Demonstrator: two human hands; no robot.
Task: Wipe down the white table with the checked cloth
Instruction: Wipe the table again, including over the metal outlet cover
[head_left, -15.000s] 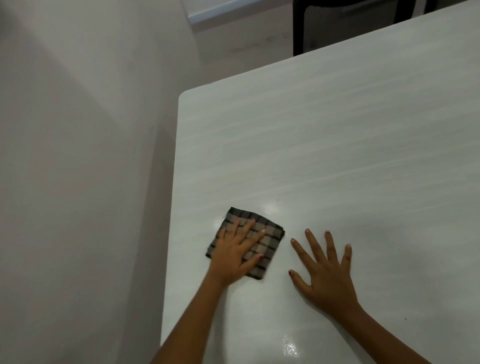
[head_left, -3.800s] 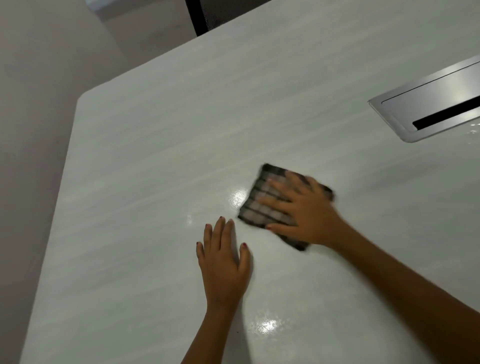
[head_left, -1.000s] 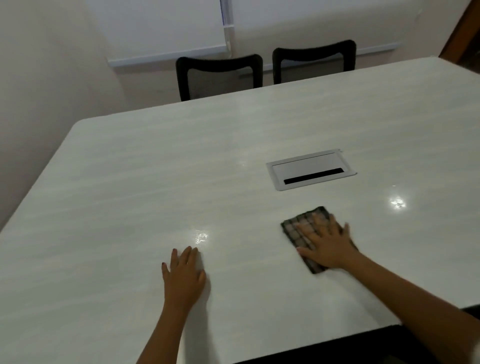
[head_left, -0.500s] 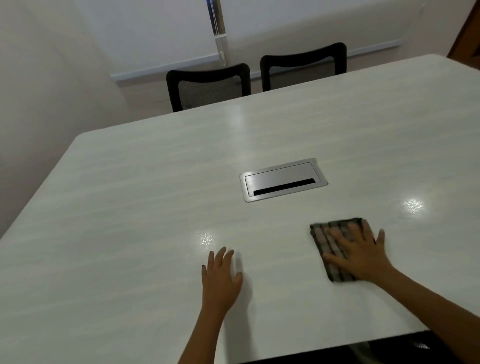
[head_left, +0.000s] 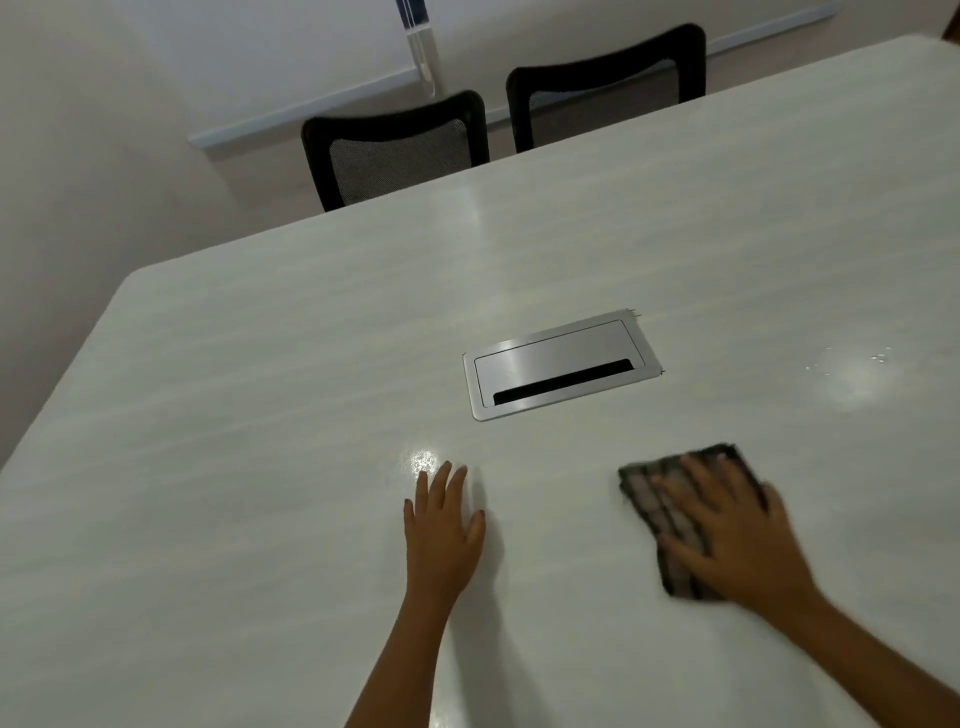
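The checked cloth (head_left: 649, 499) is lying folded into a small pad on the white tabletop (head_left: 260, 415), toward the near edge and right of the middle, on the near side of the metal cable hatch (head_left: 561, 364) and apart from it. The right hand (head_left: 737, 540) is pressing flat on it with fingers spread and straight, covering most of the pad. Both are blurred, so a wiping stroke is probably going on. The left hand (head_left: 441, 535) is resting open on the bare tabletop well to the left of the cloth, fingers together, holding nothing.

The cloth is looking soft, thin and light, and it should be sliding easily over this glossy surface. Pushed from one edge it would likely be bunching or unfolding, so a flat palm over its middle is suiting it best. For lifting, pinching a folded corner would do. Two black chairs (head_left: 395, 150) are standing beyond the far edge.
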